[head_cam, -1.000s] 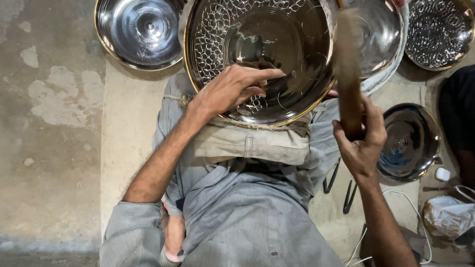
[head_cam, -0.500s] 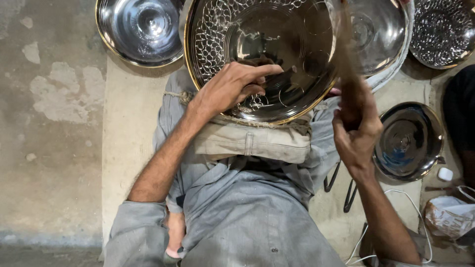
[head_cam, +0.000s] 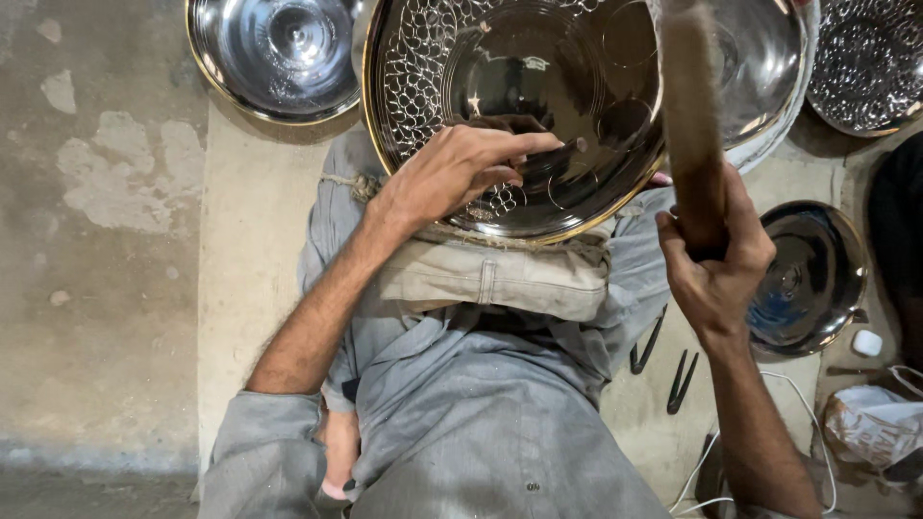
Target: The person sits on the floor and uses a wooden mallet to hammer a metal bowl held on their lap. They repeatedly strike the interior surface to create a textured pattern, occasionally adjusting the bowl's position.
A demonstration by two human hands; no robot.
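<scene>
A large shiny steel dish (head_cam: pixel 500 58) with a brass-coloured rim and a dimpled pattern rests on my lap, on a folded grey cloth (head_cam: pixel 490 279). My left hand (head_cam: pixel 457 173) lies on the dish and pinches a small dark punch (head_cam: pixel 562 154) against its surface. My right hand (head_cam: pixel 716 259) grips the handle of a blurred wooden mallet (head_cam: pixel 687 106), raised upright over the dish's right side.
A plain steel bowl (head_cam: pixel 274 53) lies at top left and a patterned dish (head_cam: pixel 870 58) at top right. A smaller steel bowl (head_cam: pixel 812 279) sits at the right. Black tools (head_cam: pixel 663 360), a white cable (head_cam: pixel 769 423) and a bag (head_cam: pixel 875 423) lie at lower right.
The mallet in my right hand has shifted slightly right and stayed raised. My left hand keeps the punch at the same spot on the dish.
</scene>
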